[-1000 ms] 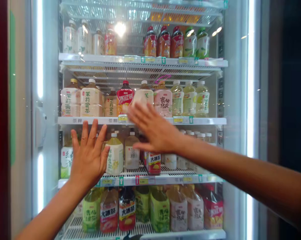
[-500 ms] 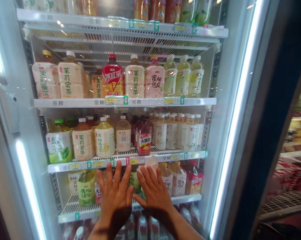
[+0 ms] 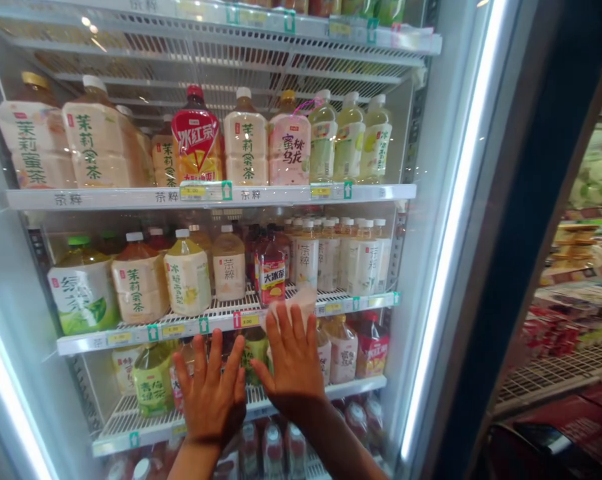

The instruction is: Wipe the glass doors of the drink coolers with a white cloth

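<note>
I face the glass door (image 3: 415,133) of a drinks fridge. My left hand (image 3: 213,397) lies flat on the glass with fingers spread, low down, in front of the lower shelf's bottles. Beside it on the right, my right hand (image 3: 293,367) is also flat and open, pressing a white cloth (image 3: 303,300) against the glass. The cloth sticks out above its fingertips, level with the middle shelf's edge (image 3: 181,328). Just above the cloth, behind the glass, stands a red-labelled bottle (image 3: 271,277).
Wire shelves hold several rows of tea and juice bottles behind the glass. A lit strip (image 3: 451,233) runs down the door's right frame, with a dark post (image 3: 525,233) beyond it. Store shelving with goods (image 3: 571,313) shows at far right.
Both hands moved down the glass from the middle shelves to the lower shelf. The view came closer and turned right. In the last half second the hands rose slightly.
</note>
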`<state>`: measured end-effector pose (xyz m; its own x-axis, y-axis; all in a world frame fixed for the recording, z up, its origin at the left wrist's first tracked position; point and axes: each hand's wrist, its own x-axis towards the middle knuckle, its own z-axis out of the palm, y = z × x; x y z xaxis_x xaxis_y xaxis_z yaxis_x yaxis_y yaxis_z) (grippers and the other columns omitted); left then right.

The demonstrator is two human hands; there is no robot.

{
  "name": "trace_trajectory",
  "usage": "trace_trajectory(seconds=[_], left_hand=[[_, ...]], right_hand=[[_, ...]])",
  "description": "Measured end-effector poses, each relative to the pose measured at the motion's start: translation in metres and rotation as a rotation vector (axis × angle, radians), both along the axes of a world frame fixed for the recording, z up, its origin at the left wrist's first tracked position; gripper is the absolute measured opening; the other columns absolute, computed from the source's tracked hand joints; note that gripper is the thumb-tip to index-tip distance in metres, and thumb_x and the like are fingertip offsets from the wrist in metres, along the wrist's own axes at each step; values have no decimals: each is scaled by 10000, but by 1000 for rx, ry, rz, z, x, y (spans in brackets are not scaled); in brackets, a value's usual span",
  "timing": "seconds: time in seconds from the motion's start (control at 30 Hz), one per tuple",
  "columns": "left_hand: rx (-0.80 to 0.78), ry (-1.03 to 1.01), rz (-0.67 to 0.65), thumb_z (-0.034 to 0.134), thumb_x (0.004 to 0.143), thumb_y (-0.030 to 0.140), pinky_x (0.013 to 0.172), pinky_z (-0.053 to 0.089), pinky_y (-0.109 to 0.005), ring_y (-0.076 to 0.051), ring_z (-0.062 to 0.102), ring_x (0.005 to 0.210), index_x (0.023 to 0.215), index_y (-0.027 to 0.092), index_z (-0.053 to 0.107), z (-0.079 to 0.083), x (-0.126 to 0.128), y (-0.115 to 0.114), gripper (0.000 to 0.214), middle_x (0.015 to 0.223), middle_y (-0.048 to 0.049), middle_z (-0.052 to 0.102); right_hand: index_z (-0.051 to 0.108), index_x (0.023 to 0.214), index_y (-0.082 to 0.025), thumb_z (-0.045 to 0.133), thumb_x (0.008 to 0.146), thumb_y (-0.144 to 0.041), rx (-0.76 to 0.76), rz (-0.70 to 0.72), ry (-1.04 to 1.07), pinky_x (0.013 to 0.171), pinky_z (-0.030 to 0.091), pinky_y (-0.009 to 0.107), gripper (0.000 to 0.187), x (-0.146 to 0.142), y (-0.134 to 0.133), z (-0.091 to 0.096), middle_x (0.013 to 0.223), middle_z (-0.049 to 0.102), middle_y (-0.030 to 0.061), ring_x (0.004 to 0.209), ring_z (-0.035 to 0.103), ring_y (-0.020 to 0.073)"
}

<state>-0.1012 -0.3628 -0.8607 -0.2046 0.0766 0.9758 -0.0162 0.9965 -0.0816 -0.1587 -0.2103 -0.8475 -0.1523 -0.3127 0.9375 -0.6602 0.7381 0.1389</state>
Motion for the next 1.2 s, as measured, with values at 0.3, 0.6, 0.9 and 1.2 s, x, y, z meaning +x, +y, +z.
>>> trace_trajectory(seconds=[0.3, 0.6, 0.9, 1.2], left_hand=[[-26, 0, 21, 595, 888, 174, 1302, 49, -601, -264, 102, 1584, 1600, 354, 220, 3, 2, 1, 825, 1678, -16, 173], [-22, 5, 1, 623, 886, 193, 1313, 16, -557, -241, 76, 1593, 1605, 345, 211, 6, 4, 2, 842, 1691, 1, 147], [-12, 48, -56, 617, 925, 278, 1307, 31, -554, -251, 119, 1589, 1576, 342, 293, 3, 0, 0, 730, 1679, -5, 202], [24, 70, -102, 559, 972, 302, 1309, 18, -529, -226, 124, 1593, 1563, 347, 319, 4, 0, 4, 639, 1685, 31, 198]], right_hand=[[183, 1640, -208, 521, 957, -490, -27, -69, 10, 1240, 203, 728, 813, 4, 11, -39, 1669, 258, 116, 1576, 61, 358], [107, 1638, -94, 469, 963, -577, -4, -92, -14, 1216, 274, 728, 905, 3, 21, -31, 1681, 170, 177, 1574, 48, 384], [-9, 1636, -132, 365, 1029, -502, -106, -87, -58, 1216, 177, 748, 803, -12, 33, 9, 1716, 60, 146, 1587, -9, 369], [-33, 1631, -105, 337, 1024, -536, -68, -147, -8, 1214, 183, 732, 832, -18, 49, -16, 1718, -24, 150, 1587, -49, 377]])
